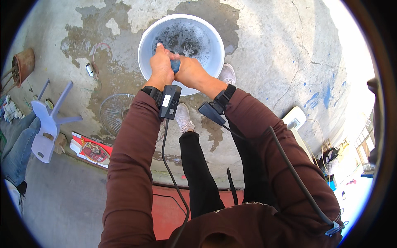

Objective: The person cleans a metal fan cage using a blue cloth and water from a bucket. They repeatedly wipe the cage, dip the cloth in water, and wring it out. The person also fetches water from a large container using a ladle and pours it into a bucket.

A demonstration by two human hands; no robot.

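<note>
Both my hands are held together over the near side of a white plastic tub [220,46]. My left hand [160,64] and my right hand [193,73] close around a blue wad [175,66] that looks like wet cloth. Only a small part of it shows between the palms; the fingers hide the rest. My left thumb points up toward the far rim. Sudsy water [183,32] lies in the tub, with bubbles around darker patches.
A wire fan grille [116,113] lies left of my feet. Beyond it are a small motor [90,69] with wires and an overturned lilac plastic chair [46,124]. A flat printed red carton [93,150] lies left; a white appliance [294,117] stands right. Wet patches mark the concrete.
</note>
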